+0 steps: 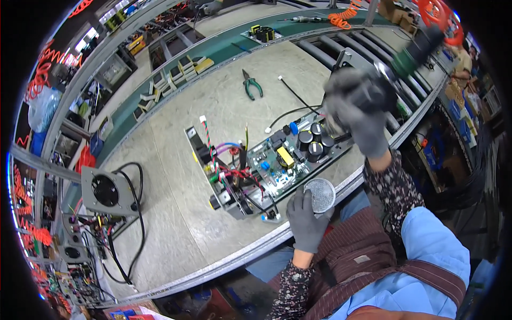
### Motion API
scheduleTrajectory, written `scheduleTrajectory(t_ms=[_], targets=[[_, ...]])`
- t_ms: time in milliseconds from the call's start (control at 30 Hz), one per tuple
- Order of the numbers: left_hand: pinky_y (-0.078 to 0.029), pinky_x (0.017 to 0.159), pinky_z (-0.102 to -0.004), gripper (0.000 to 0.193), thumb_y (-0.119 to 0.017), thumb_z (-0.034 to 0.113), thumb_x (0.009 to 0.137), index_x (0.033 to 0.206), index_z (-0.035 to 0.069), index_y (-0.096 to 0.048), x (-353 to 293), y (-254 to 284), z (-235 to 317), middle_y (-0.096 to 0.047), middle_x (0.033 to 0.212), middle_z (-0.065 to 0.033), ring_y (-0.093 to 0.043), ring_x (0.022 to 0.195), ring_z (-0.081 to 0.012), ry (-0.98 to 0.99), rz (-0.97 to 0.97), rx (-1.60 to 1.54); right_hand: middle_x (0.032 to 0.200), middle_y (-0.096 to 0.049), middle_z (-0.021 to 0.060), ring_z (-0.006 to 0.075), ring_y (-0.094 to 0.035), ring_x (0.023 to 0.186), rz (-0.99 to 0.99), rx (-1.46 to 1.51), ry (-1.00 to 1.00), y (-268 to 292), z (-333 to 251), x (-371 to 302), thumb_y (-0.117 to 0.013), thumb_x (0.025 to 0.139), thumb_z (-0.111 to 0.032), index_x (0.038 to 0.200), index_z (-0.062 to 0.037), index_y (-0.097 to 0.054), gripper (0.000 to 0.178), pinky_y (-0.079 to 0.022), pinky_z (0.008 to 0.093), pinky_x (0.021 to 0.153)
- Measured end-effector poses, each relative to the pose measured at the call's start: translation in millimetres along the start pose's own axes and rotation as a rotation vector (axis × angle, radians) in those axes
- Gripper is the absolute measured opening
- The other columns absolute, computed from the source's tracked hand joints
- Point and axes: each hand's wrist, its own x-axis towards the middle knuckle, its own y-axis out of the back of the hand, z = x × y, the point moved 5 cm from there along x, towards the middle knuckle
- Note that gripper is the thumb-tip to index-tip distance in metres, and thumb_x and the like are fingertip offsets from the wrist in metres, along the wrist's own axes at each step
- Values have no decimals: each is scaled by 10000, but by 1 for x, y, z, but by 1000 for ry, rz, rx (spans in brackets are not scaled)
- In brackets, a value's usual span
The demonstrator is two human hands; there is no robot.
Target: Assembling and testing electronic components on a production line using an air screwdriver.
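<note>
An open metal chassis holding a green circuit board point(277, 160) with black capacitors and red and black wires lies on the grey bench. My left hand point(306, 221), in a grey glove, holds a small round tin of screws point(320, 194) at the bench's near edge, just beside the chassis. My right hand point(368, 120), also gloved, is raised above the chassis's right end and grips a black powered screwdriver point(394, 74) that hangs from above; it is blurred by motion.
Green-handled pliers point(250, 85) and a black cable tie point(296, 96) lie farther back on the bench. A metal panel with a fan point(106, 191) and black cable sits at the left. Rollers point(346, 45) run at the back right. Orange coiled hoses hang overhead.
</note>
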Motion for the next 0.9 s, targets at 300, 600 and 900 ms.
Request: scheduleTrajectory(t_ms=[300,600,900], targets=[[-340,917,-451,629,-760,324,617,1092,-14,-524,1,1,3,-489,1188,-205,-445,1056,-372,43,-75,17,712,-587,-22,23,-514,579,0,-265,-83,6,92,46,-625,739,-18,896,-59,-596,165,-413,182,497],[-334,936,-446,638,-741,343,642,1128,-4,-515,1,2,2,-467,1220,-177,-430,1071,-355,61,-100,18,631,-533,-33,16,-460,499,30,-199,-151,4,104,42,-583,711,-1,862,-39,-589,156,-373,181,453],[-339,933,-449,638,-762,330,614,1102,-7,-526,2,4,4,-481,1209,-189,-439,1068,-366,42,-69,55,762,-591,-21,22,-506,637,-10,-245,-25,-9,127,40,-602,750,-31,935,-45,-593,185,-420,193,567]])
